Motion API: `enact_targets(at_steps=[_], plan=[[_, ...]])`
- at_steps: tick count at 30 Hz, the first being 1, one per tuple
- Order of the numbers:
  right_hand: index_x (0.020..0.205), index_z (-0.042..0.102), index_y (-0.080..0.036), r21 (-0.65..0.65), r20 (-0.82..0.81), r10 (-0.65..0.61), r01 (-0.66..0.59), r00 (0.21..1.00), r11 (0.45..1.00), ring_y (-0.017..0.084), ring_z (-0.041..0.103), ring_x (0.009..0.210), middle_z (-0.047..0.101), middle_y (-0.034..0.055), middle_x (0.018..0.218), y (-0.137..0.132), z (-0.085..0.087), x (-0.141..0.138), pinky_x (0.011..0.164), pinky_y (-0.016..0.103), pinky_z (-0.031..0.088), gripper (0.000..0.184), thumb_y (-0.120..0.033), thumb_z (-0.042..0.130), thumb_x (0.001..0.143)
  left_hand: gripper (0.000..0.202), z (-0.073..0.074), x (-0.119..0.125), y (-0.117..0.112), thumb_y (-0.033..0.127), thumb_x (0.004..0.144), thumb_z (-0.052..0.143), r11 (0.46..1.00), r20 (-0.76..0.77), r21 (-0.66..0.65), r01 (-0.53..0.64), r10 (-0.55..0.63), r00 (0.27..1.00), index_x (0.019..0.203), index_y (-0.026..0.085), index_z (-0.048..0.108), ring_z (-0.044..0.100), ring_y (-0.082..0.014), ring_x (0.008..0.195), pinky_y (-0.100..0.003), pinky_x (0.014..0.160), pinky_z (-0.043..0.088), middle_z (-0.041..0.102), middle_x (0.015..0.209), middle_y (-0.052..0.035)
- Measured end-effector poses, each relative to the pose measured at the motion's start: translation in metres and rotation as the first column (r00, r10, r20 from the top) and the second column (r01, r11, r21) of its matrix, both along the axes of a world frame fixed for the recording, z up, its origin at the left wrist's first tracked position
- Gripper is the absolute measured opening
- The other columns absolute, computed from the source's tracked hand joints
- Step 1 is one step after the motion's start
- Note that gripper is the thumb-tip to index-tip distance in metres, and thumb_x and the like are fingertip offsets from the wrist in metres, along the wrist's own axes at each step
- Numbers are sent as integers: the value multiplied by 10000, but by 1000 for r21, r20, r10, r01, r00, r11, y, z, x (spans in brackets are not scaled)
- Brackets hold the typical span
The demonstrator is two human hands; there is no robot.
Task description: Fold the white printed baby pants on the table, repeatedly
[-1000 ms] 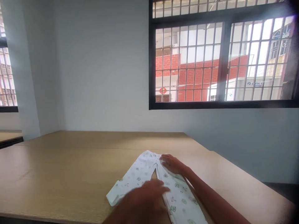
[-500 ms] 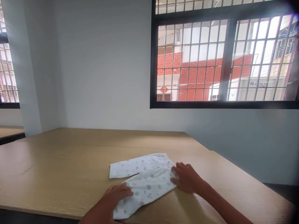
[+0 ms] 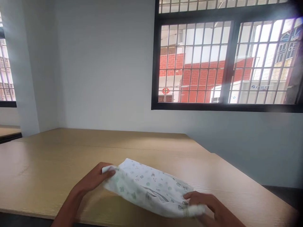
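Note:
A pair of small white pants [image 3: 153,183] with a green and grey print is in front of me. The near leg is lifted off the table and sags between my hands, its lower edge blurred. The far leg lies behind it. My left hand [image 3: 100,176] pinches the end of the near leg, thumb on top. At the other end, my right hand [image 3: 207,203] grips the waist, with the thumb and fingers partly hidden by the cloth.
The pants are over a light wooden table [image 3: 59,167], whose front edge runs along the bottom left. Behind it stands a grey-white wall [image 3: 106,69]. A barred window [image 3: 194,63] is at the upper right, and a pillar [image 3: 30,72] at the left.
Both hands lay on the flat pants before. Now the left has moved left and up with the leg end, the right has moved right and down, and the near leg is raised and turned.

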State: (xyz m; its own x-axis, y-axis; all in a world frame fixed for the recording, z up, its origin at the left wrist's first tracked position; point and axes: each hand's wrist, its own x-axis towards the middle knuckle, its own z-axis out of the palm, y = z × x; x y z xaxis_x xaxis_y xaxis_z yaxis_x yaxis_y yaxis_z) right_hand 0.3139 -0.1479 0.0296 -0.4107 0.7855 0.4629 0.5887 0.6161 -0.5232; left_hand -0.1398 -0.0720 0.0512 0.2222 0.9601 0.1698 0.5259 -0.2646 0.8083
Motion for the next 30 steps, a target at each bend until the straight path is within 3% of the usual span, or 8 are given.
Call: enact_targets(at_steps=[3,6,8,11,15,19,25,30], plan=[[886,666,-223,-273,-133,-103,64,986,960,236,637,802,669,40,856,22,18,-9,695,326,556,304,-502,544,889,398,11,31,45,559,776,595,996,87,-84,39,-31,996,760,161,590,557,-201,734,-256,631,430,601,732,-15],[885,616,-225,-417,-233,-171,60,957,907,192,581,724,602,2,772,48,21,-14,642,283,507,304,-509,508,872,306,1,55,79,467,741,628,978,57,-175,-111,122,991,766,167,575,559,-207,736,-250,595,409,600,710,-22],[914,593,-228,-458,-229,-247,120,942,881,174,545,674,559,-16,719,64,18,-12,598,265,465,283,-487,510,836,271,-10,63,92,432,721,645,969,34,-213,-126,137,990,733,170,577,566,-212,719,-248,568,396,606,676,-27],[945,568,-232,-422,-156,-305,216,939,880,159,496,621,498,-39,661,82,14,-5,559,254,404,258,-428,518,786,246,-22,60,99,400,686,670,968,25,-242,-59,67,997,704,165,598,571,-205,686,-238,546,378,625,662,-25],[975,559,-236,-353,-80,-339,292,937,889,152,452,565,441,-61,602,99,15,2,524,255,363,253,-357,507,758,286,-29,39,102,329,620,699,962,15,-268,54,-52,999,839,148,666,595,-198,734,-226,581,397,685,820,-29],[956,579,-242,-225,42,-388,387,921,894,167,509,629,561,-31,679,123,11,2,568,263,388,256,-227,508,710,281,-37,27,107,259,664,635,977,-29,-173,123,-130,991,908,122,667,593,-179,745,-224,615,406,681,890,-40],[920,567,-215,-15,226,-396,410,890,912,191,590,758,640,7,796,161,2,-9,657,270,429,296,-81,428,696,272,-50,33,113,257,780,531,994,-81,-106,-26,17,997,1010,124,586,603,-176,652,-248,557,423,662,904,-76],[1047,572,-181,28,248,-376,382,893,924,203,597,829,597,69,936,170,-9,-13,737,297,477,412,-21,406,706,435,-49,25,111,226,744,607,993,-150,-25,-115,110,982,1164,164,512,628,-208,825,-270,712,467,649,956,-56]])
